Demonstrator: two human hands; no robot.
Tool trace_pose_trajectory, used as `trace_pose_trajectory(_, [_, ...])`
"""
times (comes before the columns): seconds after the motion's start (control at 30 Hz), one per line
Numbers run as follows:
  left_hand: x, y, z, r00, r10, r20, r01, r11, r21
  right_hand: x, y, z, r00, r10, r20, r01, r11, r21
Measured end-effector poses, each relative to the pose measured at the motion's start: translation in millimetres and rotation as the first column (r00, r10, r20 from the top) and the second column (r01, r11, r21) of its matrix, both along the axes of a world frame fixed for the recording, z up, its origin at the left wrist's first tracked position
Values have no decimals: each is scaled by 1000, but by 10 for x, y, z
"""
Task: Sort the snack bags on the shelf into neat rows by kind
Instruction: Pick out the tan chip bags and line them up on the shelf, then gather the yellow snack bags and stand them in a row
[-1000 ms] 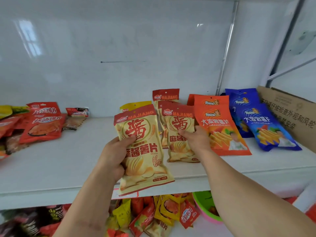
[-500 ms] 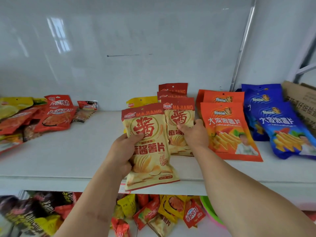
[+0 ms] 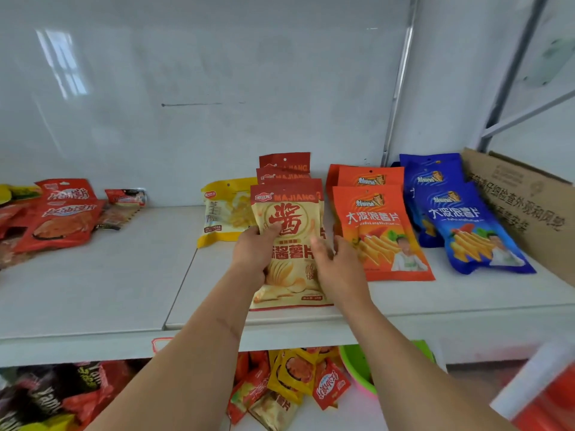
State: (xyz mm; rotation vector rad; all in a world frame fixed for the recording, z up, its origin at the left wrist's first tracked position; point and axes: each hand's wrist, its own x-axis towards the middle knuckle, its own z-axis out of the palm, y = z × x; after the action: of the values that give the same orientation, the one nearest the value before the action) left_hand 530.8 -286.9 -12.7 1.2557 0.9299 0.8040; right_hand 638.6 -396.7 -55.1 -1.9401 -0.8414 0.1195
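Observation:
A cream-and-red "MAJIANG" chip bag [image 3: 291, 219] lies at the front of a row of like bags [image 3: 284, 169] in the middle of the white shelf [image 3: 124, 293]. My left hand [image 3: 256, 253] grips its left edge, thumb on the front. At its right edge rests my right hand [image 3: 337, 262], fingers spread and a little blurred. A yellow bag [image 3: 225, 209] lies just left of the row. Orange chip bags [image 3: 376, 231] and blue chip bags [image 3: 466, 231] form rows to the right. Red snack bags [image 3: 59, 219] lie mixed at the far left.
A brown cardboard box [image 3: 529, 206] stands at the shelf's right end. The lower shelf holds loose small packets [image 3: 292, 377], dark bags [image 3: 53, 390] and a green basin [image 3: 357, 365]. Bare shelf surface lies between the red pile and the yellow bag.
My left hand has carried the bag rightward and set it down on top of the Majiang row. The right hand has let go of the row's front bag and moved to the new bag's right edge.

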Motion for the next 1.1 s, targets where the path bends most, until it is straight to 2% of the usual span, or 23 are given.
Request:
trace_pose_trajectory(0.27, [287,19,-23,990,130,-55,-117,975,188,21,92,-137,995,47,89,-42,997,-59])
trace_pose_trajectory(0.77, [348,154,-88,975,190,-112,-164,964,209,89,252,-146,983,21,184,-11,998,-59])
trace_pose_trajectory(0.83, [262,125,-71,961,227,-160,-181,949,257,45,223,-103,972,-12,233,25,998,-51])
trace_pose_trajectory(0.9, [136,124,-54,939,270,-211,-198,930,310,-16,195,-61,937,-50,345,78,995,-67])
trace_pose_trajectory(0.97, [-42,128,-36,897,321,-304,-181,894,410,-80,176,-21,874,-54,484,92,994,-54])
trace_pose_trajectory(1.0, [-156,133,-40,848,367,-381,-144,853,501,-112,182,-1,825,-37,564,75,996,-44])
trace_pose_trajectory(1.1, [-561,162,-121,633,536,-558,141,629,764,-224,295,25,645,49,763,-21,999,-46])
